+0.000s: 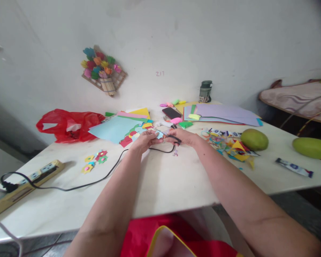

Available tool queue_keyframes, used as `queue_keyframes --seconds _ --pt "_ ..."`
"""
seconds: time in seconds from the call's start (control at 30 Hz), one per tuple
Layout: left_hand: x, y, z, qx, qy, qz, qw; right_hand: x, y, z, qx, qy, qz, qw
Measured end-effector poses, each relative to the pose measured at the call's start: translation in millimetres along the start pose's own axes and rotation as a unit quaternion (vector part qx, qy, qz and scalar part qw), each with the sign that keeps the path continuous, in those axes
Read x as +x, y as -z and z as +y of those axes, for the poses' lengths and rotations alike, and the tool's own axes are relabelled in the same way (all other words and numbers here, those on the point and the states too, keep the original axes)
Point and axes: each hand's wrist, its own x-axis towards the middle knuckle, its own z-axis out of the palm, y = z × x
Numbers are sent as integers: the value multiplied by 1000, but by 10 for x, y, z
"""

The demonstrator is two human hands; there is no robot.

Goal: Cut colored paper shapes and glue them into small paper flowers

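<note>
Bare left hand (149, 137): closed at the fingertips on a small pale-blue cut paper piece (159, 135), above the middle of the white smooth-topped table (171, 185).
Bare right hand (182, 136): gripping black-handled metal scissors (173, 138), blades directed left toward the paper piece; cannot tell whether spread or pressed together, nor whether touching it.
Paper feel: presumably very light and flexible, apt to bend under sideways push and tear at narrow points; dry-looking, so hardly slippery.
Paper hold: best pinched gently by the left edge, near enough to the blades for support, fingertips clear of them; likely to crease if squeezed hard.
Scissors hold: probably stiff and heavier than paper; best taken by the handles.
Under the hands: thin black cable (68, 189), running left to a cream-coloured power strip (53, 167).
Left: cluster of yellow, red and green paper flowers (100, 155), near side of a light-blue paper sheet (109, 130) and a crumpled red plastic bag (66, 123).
Right: loose heap of multicoloured paper scraps (238, 150), just beside an oval green fruit (254, 139).
Far right: stack of lilac and blue paper sheets (222, 111).
</note>
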Motion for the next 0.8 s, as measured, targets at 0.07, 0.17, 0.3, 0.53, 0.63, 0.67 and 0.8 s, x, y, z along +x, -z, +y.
queue_keyframes --seconds 0.07,0.17,0.3,0.53,0.63,0.67,0.8 --pt "0 -6 1 1 -3 4 1000 -16 -10 -30 -7 -5 2 1000" --pt "0 -19 4 4 -3 12 1000 -39 -26 -75 -18 -16 8 1000" --pt "-1 -32 9 3 1 15 1000 -13 -19 -45 -14 -27 0 1000" --pt "3 -29 -5 10 -11 19 1000 64 19 85 -38 -15 -15 999" --pt "3 -25 -1 17 -11 12 1000 42 28 62 -38 -18 -14 999" --pt "2 -23 2 20 -8 10 1000 32 33 51 -35 -23 -14 999" --pt "-9 -18 16 30 1 3 1000 2 65 28 -16 -51 -7 999"
